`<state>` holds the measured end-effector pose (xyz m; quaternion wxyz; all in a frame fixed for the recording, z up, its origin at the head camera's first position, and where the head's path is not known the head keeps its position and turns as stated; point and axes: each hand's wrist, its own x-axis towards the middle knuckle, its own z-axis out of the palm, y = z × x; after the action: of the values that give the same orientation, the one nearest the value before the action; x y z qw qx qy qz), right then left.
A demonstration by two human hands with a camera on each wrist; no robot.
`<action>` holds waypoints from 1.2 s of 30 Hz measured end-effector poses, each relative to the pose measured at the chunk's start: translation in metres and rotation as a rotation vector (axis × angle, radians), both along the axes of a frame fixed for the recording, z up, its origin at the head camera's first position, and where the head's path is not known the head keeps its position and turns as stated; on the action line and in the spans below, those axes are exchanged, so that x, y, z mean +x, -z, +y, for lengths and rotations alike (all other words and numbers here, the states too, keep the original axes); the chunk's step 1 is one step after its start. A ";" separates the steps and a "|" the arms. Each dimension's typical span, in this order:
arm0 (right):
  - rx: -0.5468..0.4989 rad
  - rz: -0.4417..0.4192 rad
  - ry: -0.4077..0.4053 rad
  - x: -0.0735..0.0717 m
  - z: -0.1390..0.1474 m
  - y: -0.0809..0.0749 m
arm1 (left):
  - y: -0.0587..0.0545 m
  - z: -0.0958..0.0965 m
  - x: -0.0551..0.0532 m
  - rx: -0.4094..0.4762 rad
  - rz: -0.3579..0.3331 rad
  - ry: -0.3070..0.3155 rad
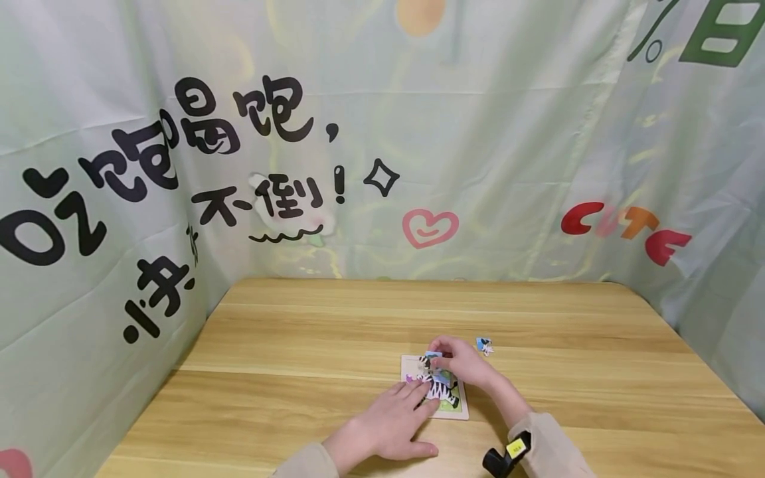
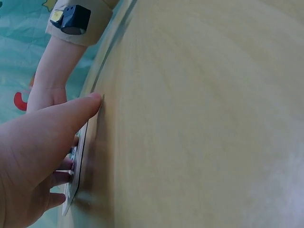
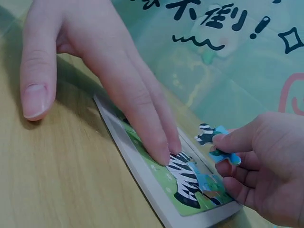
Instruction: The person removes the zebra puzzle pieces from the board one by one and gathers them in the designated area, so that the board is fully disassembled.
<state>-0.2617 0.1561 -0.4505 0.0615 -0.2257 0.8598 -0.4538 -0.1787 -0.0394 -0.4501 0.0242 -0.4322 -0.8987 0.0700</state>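
A zebra jigsaw puzzle in a pale frame (image 1: 412, 362) lies on the wooden table in the head view. My left hand (image 1: 396, 419) rests its straight fingertips on the zebra picture (image 3: 184, 178), with its thumb out over the table. Between the thumb and fingers of my right hand (image 1: 466, 364) is a puzzle piece (image 3: 205, 136), blue with black-and-white zebra parts. It is held just above the upper part of the frame, where bare backing shows in the right wrist view. Another loose puzzle piece (image 1: 485, 345) lies beyond the frame, to its right.
The wooden table (image 1: 287, 372) spreads around the puzzle. A printed cloth (image 1: 514, 146) hangs behind it and along both sides. A black wrist camera (image 1: 507, 455) is strapped over my right sleeve (image 1: 552, 441).
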 end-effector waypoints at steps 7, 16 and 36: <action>-0.113 -0.005 0.119 0.003 0.022 -0.002 | 0.001 -0.001 0.001 0.019 -0.018 -0.008; -0.180 -0.056 0.352 0.007 0.077 -0.002 | 0.006 -0.011 0.006 0.044 -0.037 -0.025; 0.208 0.084 0.464 -0.004 0.124 0.006 | 0.008 -0.018 0.009 0.016 -0.011 -0.024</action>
<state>-0.2659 0.2801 -0.4566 -0.0573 -0.0337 0.9324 -0.3551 -0.1701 -0.0574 -0.4581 0.0218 -0.4217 -0.9044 0.0606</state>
